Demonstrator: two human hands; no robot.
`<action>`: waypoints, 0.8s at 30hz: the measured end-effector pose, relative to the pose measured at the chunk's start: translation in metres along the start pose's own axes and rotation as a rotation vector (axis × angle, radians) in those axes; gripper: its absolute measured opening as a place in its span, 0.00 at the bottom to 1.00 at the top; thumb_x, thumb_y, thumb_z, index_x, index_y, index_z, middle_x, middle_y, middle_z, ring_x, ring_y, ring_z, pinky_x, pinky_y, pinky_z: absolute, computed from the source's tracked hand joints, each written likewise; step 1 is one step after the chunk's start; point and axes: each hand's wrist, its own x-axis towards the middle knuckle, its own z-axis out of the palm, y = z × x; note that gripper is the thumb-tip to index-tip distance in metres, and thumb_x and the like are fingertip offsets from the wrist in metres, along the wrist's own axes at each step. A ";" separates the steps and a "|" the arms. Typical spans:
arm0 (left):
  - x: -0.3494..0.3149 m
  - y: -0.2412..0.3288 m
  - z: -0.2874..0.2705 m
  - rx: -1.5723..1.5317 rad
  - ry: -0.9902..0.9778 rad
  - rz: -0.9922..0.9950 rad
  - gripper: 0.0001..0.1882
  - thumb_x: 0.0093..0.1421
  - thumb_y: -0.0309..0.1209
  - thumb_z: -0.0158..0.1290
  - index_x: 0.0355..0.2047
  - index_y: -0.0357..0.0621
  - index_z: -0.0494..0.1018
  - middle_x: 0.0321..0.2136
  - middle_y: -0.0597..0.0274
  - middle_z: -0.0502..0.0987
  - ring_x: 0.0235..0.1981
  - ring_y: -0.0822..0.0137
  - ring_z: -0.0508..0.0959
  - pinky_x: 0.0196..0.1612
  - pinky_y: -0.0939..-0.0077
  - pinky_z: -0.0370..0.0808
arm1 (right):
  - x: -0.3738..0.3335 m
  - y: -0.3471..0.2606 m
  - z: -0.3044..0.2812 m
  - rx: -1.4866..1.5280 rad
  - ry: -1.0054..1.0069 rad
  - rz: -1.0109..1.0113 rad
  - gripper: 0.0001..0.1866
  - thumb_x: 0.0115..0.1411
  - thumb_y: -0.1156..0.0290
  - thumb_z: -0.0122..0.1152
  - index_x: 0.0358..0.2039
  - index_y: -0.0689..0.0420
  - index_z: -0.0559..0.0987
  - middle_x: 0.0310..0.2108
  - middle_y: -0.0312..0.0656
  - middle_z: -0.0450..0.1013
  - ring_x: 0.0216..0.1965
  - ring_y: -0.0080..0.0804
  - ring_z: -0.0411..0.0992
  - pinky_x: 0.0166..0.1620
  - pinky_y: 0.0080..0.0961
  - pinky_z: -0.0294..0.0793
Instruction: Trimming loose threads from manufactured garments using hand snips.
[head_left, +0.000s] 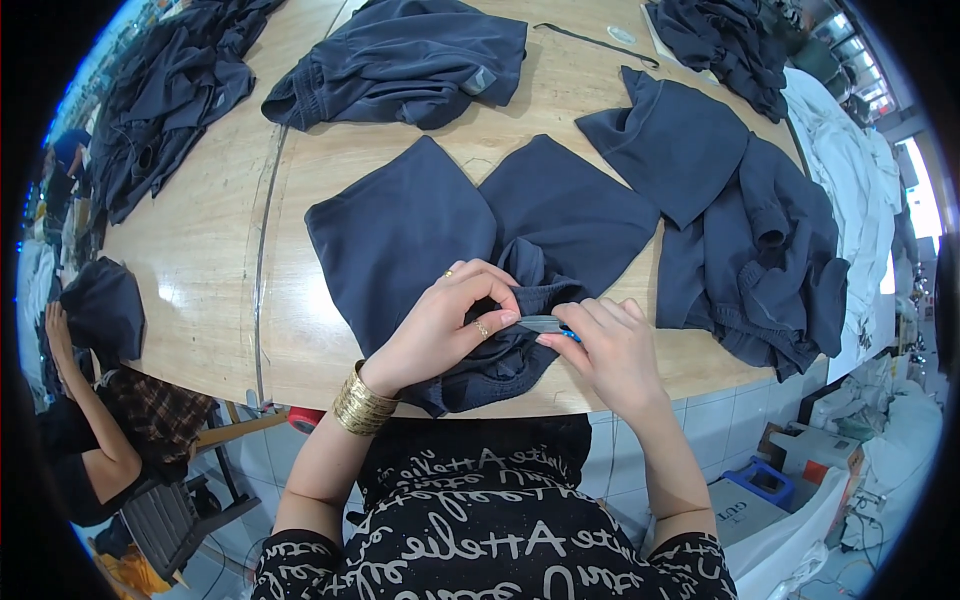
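Note:
A pair of dark navy shorts (400, 220) lies on the table in front of me, its two legs spread toward the far side. The gathered elastic waistband (490, 388) is bunched near the front edge. My left hand (450, 318) is closed in a pinch at the waistband; whether it grips cloth or a thread there is too small to tell. My right hand (615, 350) is closed around thread snips (543, 324) with a bit of blue at the handle. Their metal blades point left, close to my left fingertips, and the fingers partly hide the handle.
Another dark folded garment (400, 65) lies at the far side, and more dark garments (760, 250) are heaped at right. A dark cord (595, 45) lies at the back. White fabric (845, 190) hangs along the right edge. At left, a person's hand (57, 325) touches dark cloth.

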 end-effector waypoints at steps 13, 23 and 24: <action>-0.002 0.005 0.000 -0.013 0.005 -0.017 0.04 0.56 0.26 0.56 0.31 0.40 0.72 0.38 0.57 0.74 0.39 0.59 0.72 0.49 0.69 0.65 | 0.008 0.001 -0.009 -0.026 -0.043 -0.077 0.11 0.53 0.58 0.63 0.29 0.50 0.74 0.23 0.32 0.67 0.27 0.29 0.67 0.34 0.28 0.59; -0.024 0.039 0.006 0.026 -0.100 0.207 0.07 0.56 0.33 0.58 0.30 0.44 0.74 0.29 0.63 0.74 0.35 0.59 0.73 0.41 0.69 0.68 | 0.010 0.002 -0.021 0.028 -0.018 0.083 0.13 0.55 0.57 0.62 0.30 0.54 0.76 0.22 0.34 0.69 0.27 0.30 0.68 0.34 0.28 0.58; -0.015 0.031 -0.002 0.085 0.109 0.160 0.07 0.56 0.33 0.58 0.32 0.44 0.75 0.30 0.62 0.75 0.36 0.59 0.73 0.43 0.68 0.69 | 0.008 0.000 -0.019 0.054 0.006 0.075 0.14 0.55 0.57 0.62 0.31 0.54 0.76 0.22 0.34 0.69 0.27 0.30 0.68 0.34 0.28 0.58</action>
